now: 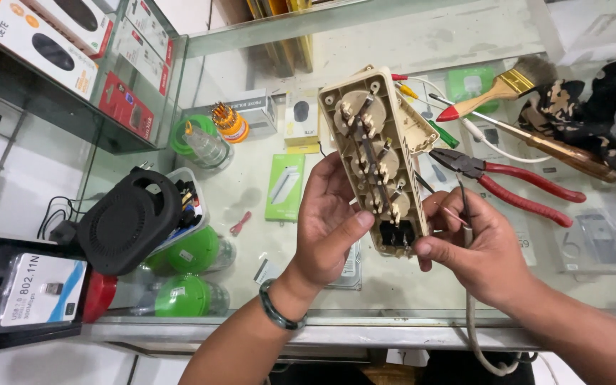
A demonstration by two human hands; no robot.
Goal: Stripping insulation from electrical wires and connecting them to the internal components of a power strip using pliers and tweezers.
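Above glass counter (265,285), between my hands: opened beige power strip (376,153), inner side with brass contacts facing me. Left hand (329,228) grips its lower left edge, thumb pressed near black switch end. Right hand (475,249) pinches lower right corner, grey cable (473,321) trailing down. Long axis near vertical, top tilted slightly left, pointing away. Red-handled pliers (515,182) lie just right; paintbrush (500,89) beyond.

I see bare counter (279,274) below my left hand (329,221); red pliers (518,187) and, probably, a paintbrush (497,89) crowd the right.
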